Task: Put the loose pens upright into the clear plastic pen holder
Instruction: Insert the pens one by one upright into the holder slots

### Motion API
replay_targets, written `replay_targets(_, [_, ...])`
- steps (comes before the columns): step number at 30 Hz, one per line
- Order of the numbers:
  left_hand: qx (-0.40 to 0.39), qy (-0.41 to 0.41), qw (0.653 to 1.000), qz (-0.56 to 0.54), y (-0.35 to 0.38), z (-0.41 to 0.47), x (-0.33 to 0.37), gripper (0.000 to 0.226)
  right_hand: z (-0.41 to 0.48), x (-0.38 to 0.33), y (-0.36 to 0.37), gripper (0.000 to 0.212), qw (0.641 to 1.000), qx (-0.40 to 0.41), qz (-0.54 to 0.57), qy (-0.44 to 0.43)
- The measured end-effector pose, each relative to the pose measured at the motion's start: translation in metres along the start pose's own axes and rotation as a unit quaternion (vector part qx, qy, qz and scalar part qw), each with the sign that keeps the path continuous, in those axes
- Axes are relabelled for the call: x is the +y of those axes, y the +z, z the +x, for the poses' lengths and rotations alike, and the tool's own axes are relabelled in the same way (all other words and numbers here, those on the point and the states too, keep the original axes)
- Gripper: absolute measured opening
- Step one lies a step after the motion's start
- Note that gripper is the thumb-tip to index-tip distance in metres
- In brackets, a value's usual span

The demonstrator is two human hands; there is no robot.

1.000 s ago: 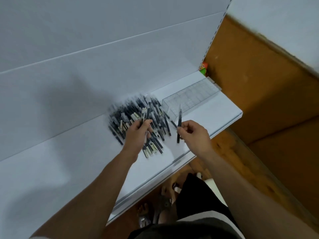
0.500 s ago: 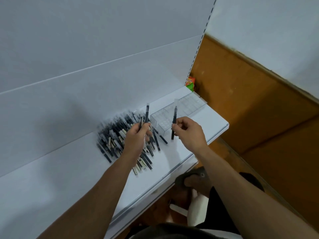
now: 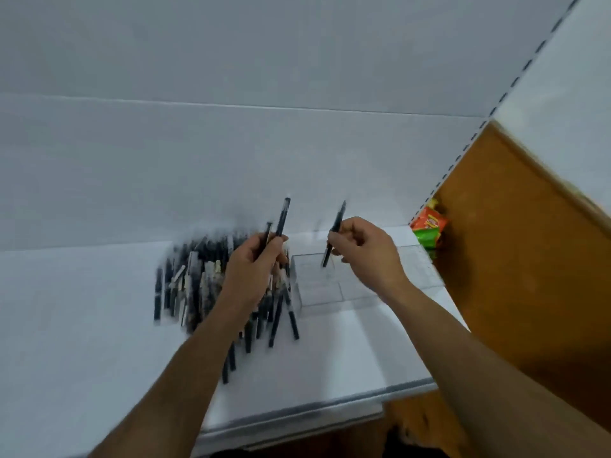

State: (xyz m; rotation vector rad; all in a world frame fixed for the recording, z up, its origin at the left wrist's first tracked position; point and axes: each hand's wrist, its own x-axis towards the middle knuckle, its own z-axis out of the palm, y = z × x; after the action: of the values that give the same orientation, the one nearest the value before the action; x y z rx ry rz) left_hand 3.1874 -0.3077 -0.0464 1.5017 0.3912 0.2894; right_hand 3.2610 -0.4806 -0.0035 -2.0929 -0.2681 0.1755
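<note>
A heap of loose black pens (image 3: 201, 279) lies on the white shelf (image 3: 82, 325). Right of it stands the clear plastic pen holder (image 3: 317, 285), a low box with grid cells. My left hand (image 3: 254, 266) hovers over the heap's right edge, gripping two black pens (image 3: 281, 219) that point up. My right hand (image 3: 363, 249) pinches one black pen (image 3: 332, 236) nearly upright, its lower tip just above the holder's near-left cells. The view is motion-blurred.
A white back panel (image 3: 264, 160) rises behind the shelf. An orange and green packet (image 3: 429, 228) sits at the shelf's far right corner beside a brown wall (image 3: 512, 259). The shelf's front edge (image 3: 297, 411) runs below my forearms.
The camera swung, so the shelf appears more level. My left hand lifted pens off the heap. My right hand carried its pen from beside the heap to over the holder.
</note>
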Motion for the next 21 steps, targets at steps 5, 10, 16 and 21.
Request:
replay_targets(5, [0.086, 0.044, 0.995, 0.002, 0.035, 0.006, -0.022, 0.015, 0.044, 0.046, 0.003, 0.001, 0.992, -0.055, -0.023, -0.111])
replay_targets(10, [0.084, 0.122, 0.989, 0.001, 0.044, 0.01, -0.038, 0.014, 0.068, 0.066, 0.024, 0.008, 0.983, -0.061, -0.002, -0.171])
replay_targets(16, [0.067, 0.222, 0.973, 0.002, 0.042, 0.01, -0.048, 0.014, 0.071, 0.079, 0.036, 0.01, 0.966, -0.039, -0.056, -0.248])
replay_targets(21, [0.072, 0.247, 0.966, -0.002, 0.041, 0.001, -0.061, 0.013, 0.057, 0.082, 0.039, 0.009, 0.955, -0.02, -0.084, -0.284])
